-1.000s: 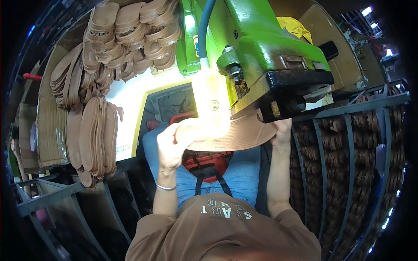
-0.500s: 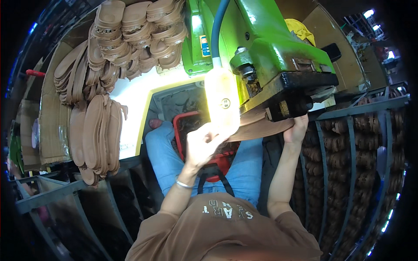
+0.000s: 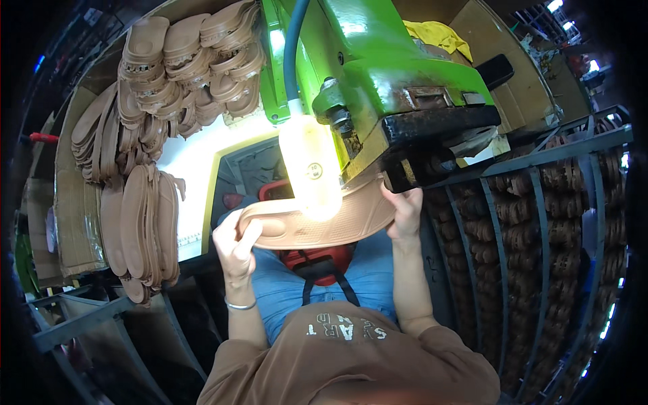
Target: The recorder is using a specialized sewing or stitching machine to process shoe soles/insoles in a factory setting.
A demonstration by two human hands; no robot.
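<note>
A brown shoe sole [image 3: 310, 233] is bent in a curve between my two hands, its patterned face turned toward me. My left hand [image 3: 236, 246] pinches its left end, thumb on the face. At the other end my right hand [image 3: 405, 212] grips the edge, close under the black head of the green machine [image 3: 412, 88]. Part of the sole's upper edge is hidden behind a glowing lamp [image 3: 312, 169]. Whether that edge touches the machine, I cannot tell.
Brown soles and sandal-shaped pieces [image 3: 192, 61] are heaped at the left, with more soles [image 3: 138, 229] standing near the table's edge. A red basket [image 3: 317, 266] sits between my legs. Metal racks [image 3: 533, 270] full of brown pieces stand at the right. A yellow cloth [image 3: 442, 37] lies behind the machine.
Both hands have shifted left, my left hand farther and lower. The sole has turned from nearly edge-on to show its broad patterned face. The whole view has also shifted slightly.
</note>
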